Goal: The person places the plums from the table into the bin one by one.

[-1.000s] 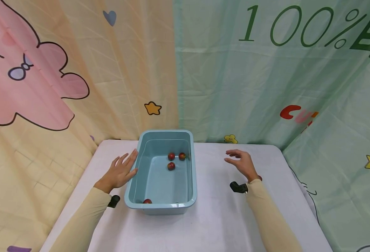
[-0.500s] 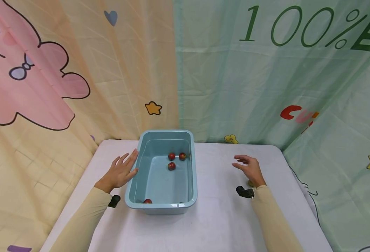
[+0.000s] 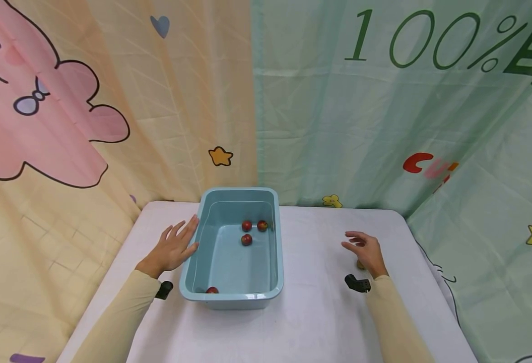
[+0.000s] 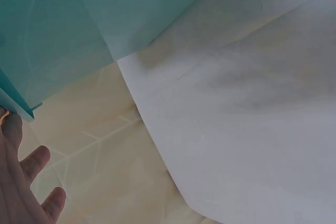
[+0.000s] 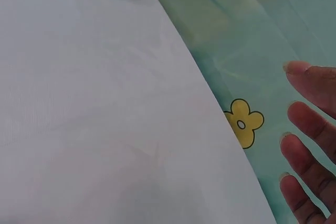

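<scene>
A light blue plastic bin stands on the white table, holding several small red round fruits; a group of them, with one fruit in front, is towards the back. Another red fruit is partly hidden by the near rim. My left hand, fingers spread, touches the bin's left rim; the left wrist view shows its fingers near a corner of the bin. To the bin's right, my right hand is over the table with loosely bent, parted fingers and nothing between them. Beneath it shows a small brownish round thing, partly covered by the hand.
The white tablecloth spreads around the bin. Behind and at both sides hang printed curtains. A black camera sits at the right wrist, another camera at the left. A dark cable runs along the right side.
My right hand has moved right and towards me, away from the bin, and the brownish round thing has come into view under it. The left hand and bin stay still.
</scene>
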Tool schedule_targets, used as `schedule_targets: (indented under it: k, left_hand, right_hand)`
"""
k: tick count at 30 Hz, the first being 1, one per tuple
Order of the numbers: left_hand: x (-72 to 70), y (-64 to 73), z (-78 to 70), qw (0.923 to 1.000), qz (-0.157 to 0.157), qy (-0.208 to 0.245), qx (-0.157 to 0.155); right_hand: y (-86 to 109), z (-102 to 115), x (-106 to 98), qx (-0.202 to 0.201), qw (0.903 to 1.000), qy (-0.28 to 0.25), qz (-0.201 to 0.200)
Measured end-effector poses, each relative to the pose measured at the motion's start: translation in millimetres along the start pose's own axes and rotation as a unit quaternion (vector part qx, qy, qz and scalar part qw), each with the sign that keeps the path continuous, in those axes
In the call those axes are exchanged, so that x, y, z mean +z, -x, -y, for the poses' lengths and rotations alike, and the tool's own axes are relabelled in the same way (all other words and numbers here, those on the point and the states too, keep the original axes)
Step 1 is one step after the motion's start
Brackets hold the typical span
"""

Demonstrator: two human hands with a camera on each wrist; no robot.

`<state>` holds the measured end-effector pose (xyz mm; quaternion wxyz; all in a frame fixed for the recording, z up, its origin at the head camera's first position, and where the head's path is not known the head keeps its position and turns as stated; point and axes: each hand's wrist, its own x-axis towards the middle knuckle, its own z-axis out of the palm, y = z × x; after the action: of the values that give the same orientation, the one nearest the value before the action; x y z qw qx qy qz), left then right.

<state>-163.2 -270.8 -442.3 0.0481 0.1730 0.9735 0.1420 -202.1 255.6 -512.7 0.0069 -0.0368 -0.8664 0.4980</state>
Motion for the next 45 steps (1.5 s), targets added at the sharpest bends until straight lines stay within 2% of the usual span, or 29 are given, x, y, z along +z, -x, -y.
schedule_targets:
  k: [7, 13, 24, 30, 38, 42, 45]
  left_hand:
    - [-0.2, 0.7, 2.6, 1.0000, -0.002, 0.003, -0.003]
    - [0.6, 0.3, 3.7, 1.0000, 0.000, -0.002, -0.004]
    - [0.6, 0.0, 2.7, 1.0000, -0.005, 0.003, 0.000]
    - [0.5, -0.6, 2.1, 1.0000, -0.003, 0.006, 0.002]
    - [-0.4, -0.2, 1.2, 1.0000, -0.008, 0.005, 0.003]
    - [-1.0, 0.9, 0.7, 0.9999, -0.008, 0.006, 0.003]
    - [-1.0, 1.5, 0.7, 0.9999, -0.009, 0.007, 0.004]
  right_hand:
    - [5.0, -13, -3, -0.001, 0.9996, -0.006, -0.028]
    - [11.1, -24, -4, 0.024, 0.9981, -0.018, -0.053]
    - [20.2, -44, -5, 0.057, 0.9960, -0.004, -0.069]
    - [27.3, -55, -4, 0.084, 0.9921, -0.004, -0.093]
    - [30.1, -71, 0, 0.074, 0.9906, -0.007, -0.115]
    - [33.3, -77, 3, 0.065, 0.9910, 0.018, -0.115]
    - [36.3, -81, 6, 0.077, 0.9908, 0.033, -0.106]
